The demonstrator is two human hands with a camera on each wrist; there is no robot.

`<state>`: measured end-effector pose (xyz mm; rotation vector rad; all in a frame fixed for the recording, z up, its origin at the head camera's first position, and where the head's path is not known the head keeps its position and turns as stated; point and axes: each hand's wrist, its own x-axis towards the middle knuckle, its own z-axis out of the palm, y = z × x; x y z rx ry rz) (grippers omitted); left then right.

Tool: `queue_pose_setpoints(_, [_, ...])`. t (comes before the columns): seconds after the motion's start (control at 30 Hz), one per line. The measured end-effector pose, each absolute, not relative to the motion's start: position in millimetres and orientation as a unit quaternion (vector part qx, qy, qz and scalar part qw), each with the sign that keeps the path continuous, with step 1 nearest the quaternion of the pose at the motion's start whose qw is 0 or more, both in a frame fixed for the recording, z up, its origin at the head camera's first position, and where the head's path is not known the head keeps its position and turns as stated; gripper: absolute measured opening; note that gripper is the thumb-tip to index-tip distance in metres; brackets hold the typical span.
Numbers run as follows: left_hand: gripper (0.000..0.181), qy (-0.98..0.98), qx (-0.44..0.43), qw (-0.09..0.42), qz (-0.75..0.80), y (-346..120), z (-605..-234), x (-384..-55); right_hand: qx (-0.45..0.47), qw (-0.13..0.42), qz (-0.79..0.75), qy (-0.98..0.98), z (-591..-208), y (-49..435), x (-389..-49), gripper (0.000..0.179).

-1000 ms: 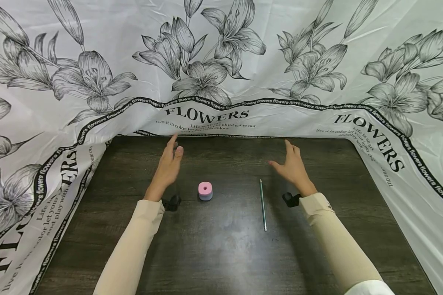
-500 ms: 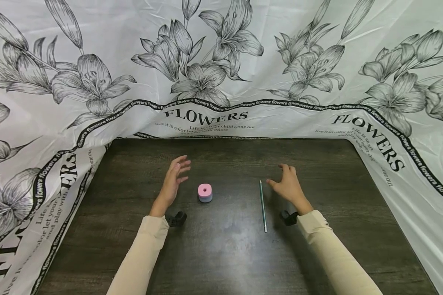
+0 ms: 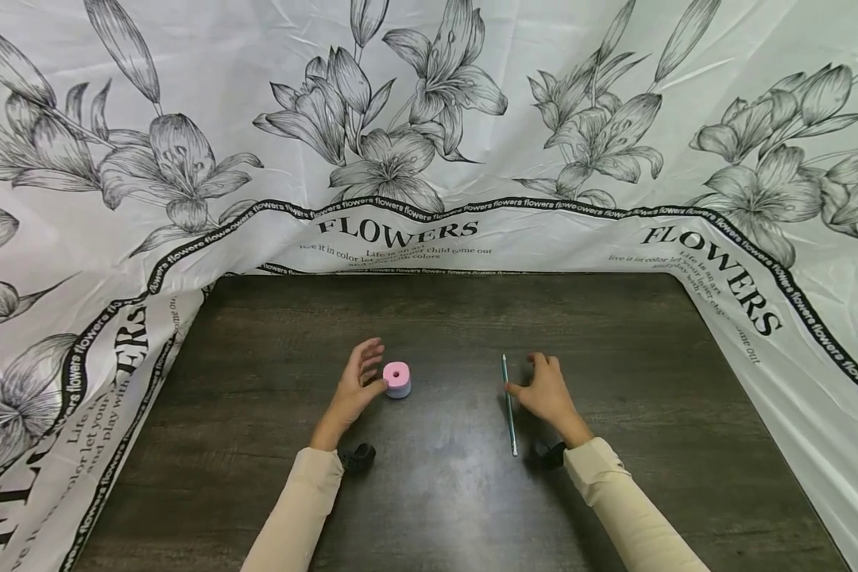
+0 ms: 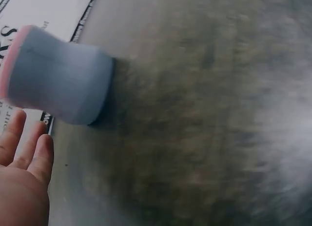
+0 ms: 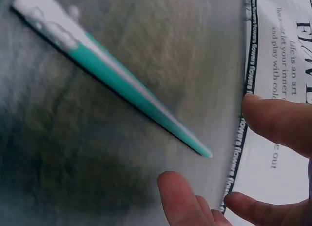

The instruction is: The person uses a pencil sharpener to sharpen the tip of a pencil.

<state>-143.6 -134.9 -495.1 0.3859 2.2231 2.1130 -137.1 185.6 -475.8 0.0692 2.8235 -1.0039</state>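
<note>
A small pencil sharpener (image 3: 396,376), pink on top with a round hole and blue-grey below, stands upright on the dark table. Just left of it is my left hand (image 3: 353,391), fingers loosely bent and thumb at its near left side. In the left wrist view, the fingertips lie beside the sharpener (image 4: 63,77), not wrapped round it. To the right, a green pencil (image 3: 509,413) lies lengthwise on the table, its point away from me. My right hand (image 3: 547,395) hovers at its right, thumb tip overlapping the pencil in the head view; fingers and thumb are spread apart, holding nothing.
The dark wood-grain table (image 3: 443,508) fills the front. White cloth (image 3: 565,238) with black flower drawings and lettering hangs along its back and sides. Each wrist carries a black camera mount, such as the left mount (image 3: 357,458).
Both hands have come down and back toward the person. The left has moved right to the sharpener, and the right has moved left to the pencil. Sharpener and pencil stay in place.
</note>
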Motion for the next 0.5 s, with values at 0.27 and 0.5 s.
queue_pose_setpoints(0.27, [0.076, 0.768, 0.102, 0.037, 0.631, -120.4, -484.9, -129.9, 0.028, 0.059, -0.333, 0.941, -486.4, 176.5, -128.1, 0.072])
queue_pose_setpoints(0.5, [0.069, 0.792, 0.077, 0.009, 0.606, -114.0, -494.4, -130.5, 0.041, 0.046, -0.325, 0.944, -495.1, 170.9, -126.3, 0.071])
